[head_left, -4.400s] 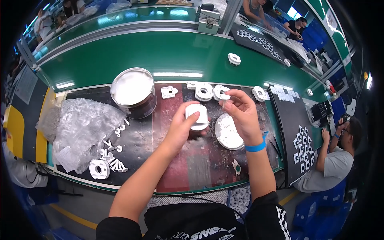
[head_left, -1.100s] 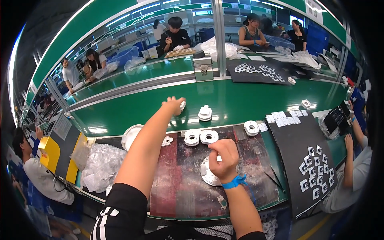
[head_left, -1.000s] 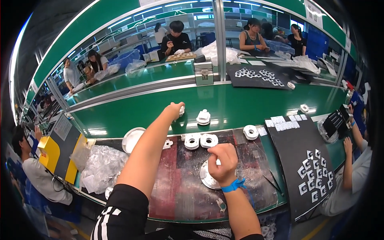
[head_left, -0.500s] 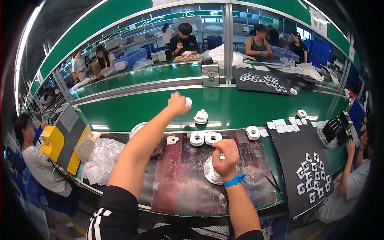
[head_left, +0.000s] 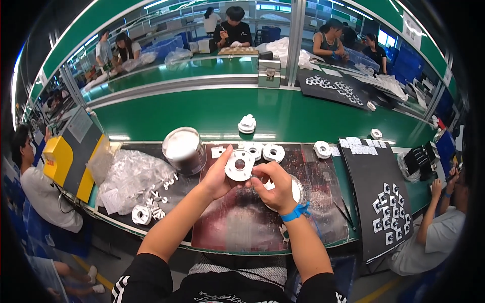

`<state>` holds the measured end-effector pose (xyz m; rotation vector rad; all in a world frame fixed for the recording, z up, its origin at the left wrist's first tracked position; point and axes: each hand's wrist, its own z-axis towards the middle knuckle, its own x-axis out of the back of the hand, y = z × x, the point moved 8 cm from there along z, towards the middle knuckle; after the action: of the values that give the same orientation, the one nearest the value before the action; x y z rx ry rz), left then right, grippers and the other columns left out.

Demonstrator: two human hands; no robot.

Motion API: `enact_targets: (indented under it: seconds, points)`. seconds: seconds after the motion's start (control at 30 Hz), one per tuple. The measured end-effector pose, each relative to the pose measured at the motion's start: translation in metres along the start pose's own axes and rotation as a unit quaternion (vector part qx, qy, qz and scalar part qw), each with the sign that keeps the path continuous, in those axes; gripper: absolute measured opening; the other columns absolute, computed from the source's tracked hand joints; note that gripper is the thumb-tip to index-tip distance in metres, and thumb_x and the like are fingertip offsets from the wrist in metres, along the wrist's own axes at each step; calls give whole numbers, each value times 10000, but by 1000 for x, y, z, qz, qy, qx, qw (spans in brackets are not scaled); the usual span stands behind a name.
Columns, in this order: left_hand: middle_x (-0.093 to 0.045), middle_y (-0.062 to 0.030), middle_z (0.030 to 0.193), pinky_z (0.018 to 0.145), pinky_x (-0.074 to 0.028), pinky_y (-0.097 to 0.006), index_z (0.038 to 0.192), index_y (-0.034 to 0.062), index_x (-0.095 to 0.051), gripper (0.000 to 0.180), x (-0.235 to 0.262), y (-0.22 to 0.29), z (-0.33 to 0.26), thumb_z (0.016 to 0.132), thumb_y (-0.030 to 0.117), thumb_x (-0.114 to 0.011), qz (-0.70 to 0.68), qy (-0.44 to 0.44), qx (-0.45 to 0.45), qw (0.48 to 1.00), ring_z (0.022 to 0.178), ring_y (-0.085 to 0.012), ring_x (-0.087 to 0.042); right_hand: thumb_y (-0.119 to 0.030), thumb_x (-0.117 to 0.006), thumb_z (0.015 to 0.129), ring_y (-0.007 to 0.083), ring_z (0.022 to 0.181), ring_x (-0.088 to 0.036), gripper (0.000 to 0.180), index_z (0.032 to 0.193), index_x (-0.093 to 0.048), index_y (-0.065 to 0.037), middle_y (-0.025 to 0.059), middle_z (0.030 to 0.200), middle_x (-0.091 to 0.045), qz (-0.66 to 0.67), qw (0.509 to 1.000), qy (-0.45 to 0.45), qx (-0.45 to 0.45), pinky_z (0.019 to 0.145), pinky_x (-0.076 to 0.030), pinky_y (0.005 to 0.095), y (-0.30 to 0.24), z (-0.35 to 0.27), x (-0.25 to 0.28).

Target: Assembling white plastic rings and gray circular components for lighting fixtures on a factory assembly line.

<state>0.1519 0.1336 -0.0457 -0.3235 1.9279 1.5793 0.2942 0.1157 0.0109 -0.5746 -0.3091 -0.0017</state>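
My left hand [head_left: 218,175] is closed around the rim of a white plastic ring part [head_left: 240,165] with a round centre hole, held up above the work mat. At the ring's right edge are the pinched fingers of my right hand [head_left: 279,186], which has a blue band at the wrist. What lies between those fingertips is too small to make out. Partly hidden under the right hand is a round white disc [head_left: 297,191] on the worn dark red mat [head_left: 227,222]. Just beyond the ring stand two similar white round parts, one of them a ring [head_left: 273,153].
A clear tub [head_left: 184,151] with white contents stands left, beside a plastic bag [head_left: 134,174] and scattered white pieces [head_left: 156,207]. Stacked white parts [head_left: 247,124] sit on the green bench. Tweezers [head_left: 345,214] and a black board [head_left: 361,177] of small parts lie right. Co-workers sit around.
My left hand has come back from the far green bench and now holds the white ring over the mat. My right hand has moved slightly left and down, to the ring's edge.
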Motion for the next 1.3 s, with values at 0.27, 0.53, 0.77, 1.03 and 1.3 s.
enact_targets:
  seconds: [0.27,0.53,0.77,1.03,1.3]
  points:
    - [-676,-195,1095,654,-520,-328,1188,47,-556,601,56,-18,-7,1021,542,-258,-49,21,-5,999,845,-255,-668,16,-651,815,205,564,-554,134,935,-652,-44,89,699,-565,-69,996,-10,-46,528,-435,316,7,-4,-13]
    - [-660,-124,1007,672,-624,-362,1236,49,-487,313,74,-17,-1,969,184,-580,-91,69,-73,991,847,-262,-708,36,-641,760,216,565,-545,130,864,-663,-38,90,675,-574,-84,990,-113,-5,514,-402,324,-17,-1,-44]
    - [-675,-149,995,600,-602,-328,1235,75,-434,267,84,-22,-5,1000,183,-499,-94,127,-74,985,758,-250,-707,-65,-710,745,251,659,-599,134,874,-672,-60,77,773,-644,-229,955,-183,47,615,-442,364,-88,9,-47]
    - [-665,-218,1099,599,-587,-334,1286,70,-418,358,68,-19,-7,933,44,-474,-62,119,-60,989,851,-308,-702,-34,-637,861,170,584,-558,39,866,-651,3,102,732,-615,-453,850,91,-254,556,-438,291,-72,-77,150]
    - [-666,-150,1149,696,-542,-330,1273,116,-473,337,75,-29,-3,937,137,-498,-27,107,-32,993,928,-273,-680,-167,-649,879,206,679,-644,175,940,-680,-5,137,811,-683,-559,709,231,-362,627,-492,324,-87,-184,336]
